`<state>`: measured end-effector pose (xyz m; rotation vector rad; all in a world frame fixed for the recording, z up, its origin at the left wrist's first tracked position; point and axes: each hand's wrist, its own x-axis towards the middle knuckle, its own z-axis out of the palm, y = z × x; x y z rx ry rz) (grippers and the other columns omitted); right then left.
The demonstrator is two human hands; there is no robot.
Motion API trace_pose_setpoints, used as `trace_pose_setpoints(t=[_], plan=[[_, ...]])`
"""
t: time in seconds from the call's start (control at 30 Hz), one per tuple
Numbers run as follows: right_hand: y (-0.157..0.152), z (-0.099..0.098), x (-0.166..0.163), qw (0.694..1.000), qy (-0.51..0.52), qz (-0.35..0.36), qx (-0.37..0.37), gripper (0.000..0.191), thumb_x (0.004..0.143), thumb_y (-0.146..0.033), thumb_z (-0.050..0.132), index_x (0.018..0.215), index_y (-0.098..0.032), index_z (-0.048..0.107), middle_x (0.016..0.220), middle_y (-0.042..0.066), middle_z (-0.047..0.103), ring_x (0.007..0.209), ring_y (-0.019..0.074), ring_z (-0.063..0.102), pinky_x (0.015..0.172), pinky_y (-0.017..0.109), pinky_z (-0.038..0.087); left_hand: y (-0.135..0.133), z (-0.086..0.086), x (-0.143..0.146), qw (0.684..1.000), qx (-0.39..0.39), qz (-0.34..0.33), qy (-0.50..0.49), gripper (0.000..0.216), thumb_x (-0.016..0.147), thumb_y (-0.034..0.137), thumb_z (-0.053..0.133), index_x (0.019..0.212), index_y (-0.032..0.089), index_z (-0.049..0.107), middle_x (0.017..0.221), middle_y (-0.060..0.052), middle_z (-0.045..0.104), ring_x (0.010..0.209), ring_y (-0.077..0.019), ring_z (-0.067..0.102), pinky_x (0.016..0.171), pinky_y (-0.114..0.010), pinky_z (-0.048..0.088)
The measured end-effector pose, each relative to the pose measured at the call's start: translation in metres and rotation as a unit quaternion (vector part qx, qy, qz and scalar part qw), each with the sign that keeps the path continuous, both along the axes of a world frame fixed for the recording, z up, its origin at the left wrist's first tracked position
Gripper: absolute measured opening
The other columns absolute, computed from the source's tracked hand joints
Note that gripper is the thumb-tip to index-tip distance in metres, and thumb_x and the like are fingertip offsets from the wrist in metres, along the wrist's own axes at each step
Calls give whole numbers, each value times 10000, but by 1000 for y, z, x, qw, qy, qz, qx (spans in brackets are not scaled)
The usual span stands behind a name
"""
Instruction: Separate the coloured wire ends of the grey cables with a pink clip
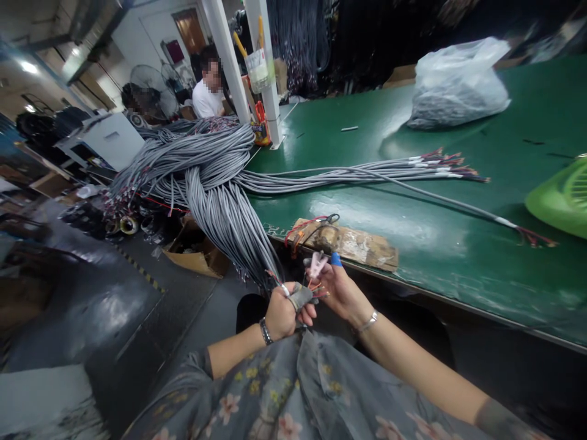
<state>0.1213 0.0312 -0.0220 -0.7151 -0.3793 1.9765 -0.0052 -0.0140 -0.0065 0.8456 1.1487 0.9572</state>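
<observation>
My left hand (pixel 283 310) is closed around the end of a grey cable, with thin coloured wires (pixel 321 293) fanning out past the thumb. A grey wrap covers that thumb. Just to the right, my right hand (pixel 342 290) pinches a small pale pink tool (pixel 318 264) shaped like a clip; its exact kind is unclear. Blue tape is on the right thumb. Both hands are close together in front of the bench edge. Beyond them lies a worn wooden board (pixel 367 247) with red and black leads on it.
A large bundle of grey cables (pixel 224 201) drapes over the bench's left end. More cables (pixel 348 176) with bared wire ends lie across the green bench (pixel 458 256). A plastic bag (pixel 458 85), a green basket (pixel 559 198) and a white post (pixel 271 110) stand there. A co-worker (pixel 208 91) sits behind.
</observation>
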Motion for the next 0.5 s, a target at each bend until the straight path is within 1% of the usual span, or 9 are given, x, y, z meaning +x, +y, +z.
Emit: trace_pose_setpoints(t=[0.07, 0.17, 0.27, 0.43, 0.5], plan=[[0, 0, 2, 1000, 6, 26, 3, 441, 693, -632, 664, 741, -195, 704, 635, 2, 635, 539, 106, 540, 474, 215, 437, -3, -3, -3, 1000, 14, 0, -3, 448, 615, 566, 702, 574, 147, 550, 466, -28, 616, 306, -85, 498, 305, -167, 290], [0, 1, 4, 999, -6, 31, 19, 405, 663, -589, 715, 741, -192, 704, 669, 3, 648, 540, 101, 524, 492, 221, 429, -6, -6, -5, 998, 42, 38, 10, 448, 638, 576, 686, 596, 148, 560, 479, -19, 621, 314, -80, 502, 309, -164, 291], [1, 1, 2, 998, -50, -1, 46, 361, 598, -519, 793, 715, -192, 696, 642, -11, 635, 537, 104, 501, 511, 234, 417, -5, -5, -3, 995, 69, 63, 40, 443, 663, 575, 669, 597, 152, 557, 484, -12, 618, 321, -75, 499, 314, -164, 284], [0, -3, -1, 983, -140, -79, 86, 406, 643, -604, 714, 659, -199, 681, 582, -11, 607, 534, 125, 471, 518, 262, 382, -3, -1, 1, 990, 94, 65, 80, 424, 698, 559, 644, 599, 154, 566, 491, -10, 614, 331, -72, 497, 329, -168, 291], [0, -5, -2, 979, -155, -91, 98, 409, 640, -611, 711, 635, -204, 675, 591, -5, 616, 549, 133, 484, 530, 267, 387, -2, 0, 3, 989, 100, 61, 93, 415, 706, 549, 639, 597, 154, 568, 500, -12, 616, 339, -71, 500, 339, -169, 298]])
